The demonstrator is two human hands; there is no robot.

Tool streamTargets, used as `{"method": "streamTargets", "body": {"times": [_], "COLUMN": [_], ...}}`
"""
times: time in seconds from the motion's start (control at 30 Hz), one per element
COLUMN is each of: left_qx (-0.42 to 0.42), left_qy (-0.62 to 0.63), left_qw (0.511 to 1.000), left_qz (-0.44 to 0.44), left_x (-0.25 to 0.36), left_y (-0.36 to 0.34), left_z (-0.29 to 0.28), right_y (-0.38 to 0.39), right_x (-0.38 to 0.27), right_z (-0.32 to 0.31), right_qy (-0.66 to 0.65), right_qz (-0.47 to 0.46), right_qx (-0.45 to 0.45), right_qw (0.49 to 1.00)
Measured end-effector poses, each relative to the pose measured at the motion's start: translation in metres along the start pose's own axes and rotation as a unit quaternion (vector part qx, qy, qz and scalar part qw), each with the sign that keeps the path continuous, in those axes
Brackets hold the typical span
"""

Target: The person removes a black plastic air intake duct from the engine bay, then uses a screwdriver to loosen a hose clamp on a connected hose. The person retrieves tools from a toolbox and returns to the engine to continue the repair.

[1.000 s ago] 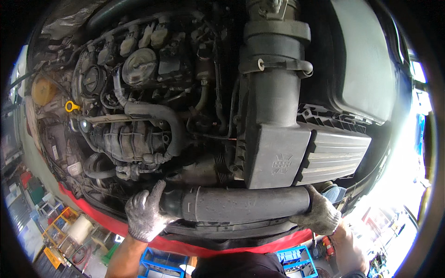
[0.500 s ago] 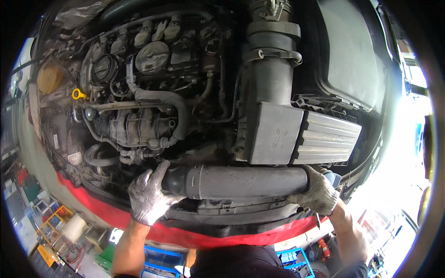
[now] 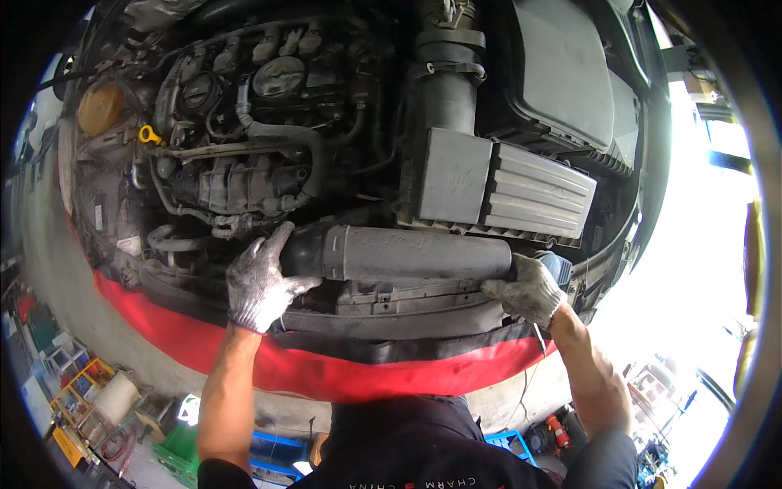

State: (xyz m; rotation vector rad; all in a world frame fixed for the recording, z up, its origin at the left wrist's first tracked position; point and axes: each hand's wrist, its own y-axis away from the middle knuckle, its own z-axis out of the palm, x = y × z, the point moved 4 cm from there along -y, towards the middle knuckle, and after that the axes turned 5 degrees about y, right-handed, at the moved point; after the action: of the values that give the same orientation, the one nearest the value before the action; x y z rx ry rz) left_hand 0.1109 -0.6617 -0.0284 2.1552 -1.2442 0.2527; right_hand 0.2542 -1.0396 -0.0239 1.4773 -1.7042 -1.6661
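Observation:
A long black air intake duct (image 3: 423, 254) lies crosswise at the front of an open engine bay, just before the air filter box (image 3: 456, 181). My left hand (image 3: 259, 279), in a grey-white knit glove, grips the duct's left end, thumb on the near side and fingers on the far side. At the other end my right hand (image 3: 529, 292), gloved alike, is closed around the duct, partly covering its tip. A ribbed blue-grey part (image 3: 555, 267) shows beside the right glove. Under the duct runs a dark front panel (image 3: 407, 300), partly hidden by it.
Behind the duct sits the engine (image 3: 244, 183), with a curved hose (image 3: 305, 155) and a yellow dipstick ring (image 3: 148, 134). A black covered box (image 3: 562, 73) stands at the right rear. A red cover (image 3: 326, 368) drapes the front edge. Below are a green crate (image 3: 175, 448) and a red cylinder (image 3: 559, 432).
The whole view has shifted, so the engine bay, the duct and both hands sit higher in the picture. Both hands keep their grip on the duct's ends.

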Motion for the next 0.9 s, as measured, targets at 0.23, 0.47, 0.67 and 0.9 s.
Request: {"method": "streamTargets", "body": {"times": [0.23,0.47,0.67,0.9], "left_qx": [0.077,0.121,0.160,0.138], "left_qy": [0.042,0.017,0.019,0.045], "left_qw": [0.996,0.992,0.987,0.989], "left_qz": [0.024,0.021,0.016,0.000], "left_x": [-0.011,-0.007,-0.004,-0.007], "left_y": [0.011,0.022,0.028,0.027], "left_z": [0.012,0.014,0.023,0.024], "right_y": [0.007,0.001,-0.003,0.004], "right_x": [0.010,-0.002,-0.017,-0.020], "right_z": [0.007,0.003,-0.012,-0.004], "right_qy": [0.021,-0.022,0.001,-0.068], "right_qz": [-0.136,-0.108,0.004,-0.101], "right_qx": [0.132,0.035,-0.095,-0.058], "right_qw": [0.982,0.993,0.995,0.991]}}
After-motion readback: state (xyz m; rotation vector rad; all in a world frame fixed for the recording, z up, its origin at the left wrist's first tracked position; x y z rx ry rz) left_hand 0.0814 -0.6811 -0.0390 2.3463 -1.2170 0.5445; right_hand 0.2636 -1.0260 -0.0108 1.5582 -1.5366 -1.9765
